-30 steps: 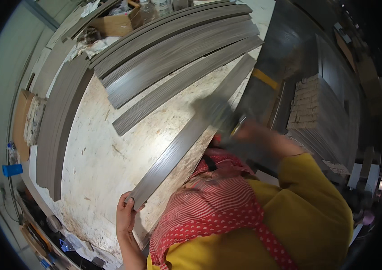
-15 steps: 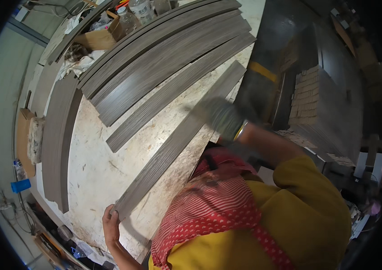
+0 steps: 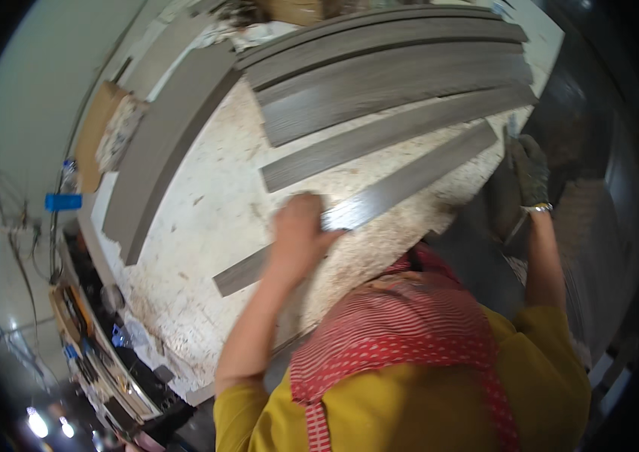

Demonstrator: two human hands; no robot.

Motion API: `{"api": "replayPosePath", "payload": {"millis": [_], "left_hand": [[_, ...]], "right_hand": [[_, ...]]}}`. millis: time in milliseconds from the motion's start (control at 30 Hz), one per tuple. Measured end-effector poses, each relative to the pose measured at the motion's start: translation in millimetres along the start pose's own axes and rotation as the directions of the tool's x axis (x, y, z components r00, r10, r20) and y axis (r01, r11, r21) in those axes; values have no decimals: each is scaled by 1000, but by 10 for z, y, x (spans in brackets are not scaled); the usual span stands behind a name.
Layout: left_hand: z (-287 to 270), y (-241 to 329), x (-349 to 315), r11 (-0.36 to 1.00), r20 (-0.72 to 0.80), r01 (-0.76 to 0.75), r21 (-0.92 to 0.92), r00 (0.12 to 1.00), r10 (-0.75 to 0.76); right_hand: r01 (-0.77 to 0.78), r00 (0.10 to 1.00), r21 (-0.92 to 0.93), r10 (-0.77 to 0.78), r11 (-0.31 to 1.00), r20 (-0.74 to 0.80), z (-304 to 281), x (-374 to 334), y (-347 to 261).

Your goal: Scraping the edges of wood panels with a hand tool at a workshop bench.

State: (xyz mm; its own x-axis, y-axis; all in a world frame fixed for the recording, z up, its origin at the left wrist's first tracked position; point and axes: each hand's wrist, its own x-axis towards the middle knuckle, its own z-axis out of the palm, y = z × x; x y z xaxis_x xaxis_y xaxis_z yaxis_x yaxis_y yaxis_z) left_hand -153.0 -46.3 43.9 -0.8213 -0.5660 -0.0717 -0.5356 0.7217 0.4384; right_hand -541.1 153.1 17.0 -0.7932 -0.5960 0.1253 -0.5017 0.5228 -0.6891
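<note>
A narrow grey wood-grain plank (image 3: 410,184) lies slanted across the near part of the white worktable (image 3: 176,301). My bare left hand (image 3: 300,237) is closed over the plank left of its middle, with the thumb along the near side. Past the plank's right end, beyond the table edge, is my right hand (image 3: 532,169) in a dark glove. Its fingers are curled, and a thin piece with a pale tip shows beside them; I cannot make out what it is. Just behind the plank lies another narrow grey strip (image 3: 387,139), apart from it.
Several wider grey planks (image 3: 394,83) lie side by side at the back. A stack of grey boards (image 3: 172,143) stands at the left, near a cardboard piece (image 3: 97,139) and a blue holder (image 3: 63,202). Tools (image 3: 82,320) sit in a tray at lower left.
My left hand has moved from the plank's near-left end up onto its length. My right hand has left the plank and swung right, past the table edge. The view has turned.
</note>
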Motion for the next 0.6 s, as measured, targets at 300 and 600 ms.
{"api": "replayPosePath", "payload": {"millis": [300,600], "left_hand": [[-354,-475,-793,988,-231,133,78,967,-112],[-988,-2188,-1388,822,-646,524,223,711,-278]], "right_hand": [[-23,1000,138,23,990,2,-212,-104,-31],[87,991,198,-104,976,79,204,-332,-622]]}}
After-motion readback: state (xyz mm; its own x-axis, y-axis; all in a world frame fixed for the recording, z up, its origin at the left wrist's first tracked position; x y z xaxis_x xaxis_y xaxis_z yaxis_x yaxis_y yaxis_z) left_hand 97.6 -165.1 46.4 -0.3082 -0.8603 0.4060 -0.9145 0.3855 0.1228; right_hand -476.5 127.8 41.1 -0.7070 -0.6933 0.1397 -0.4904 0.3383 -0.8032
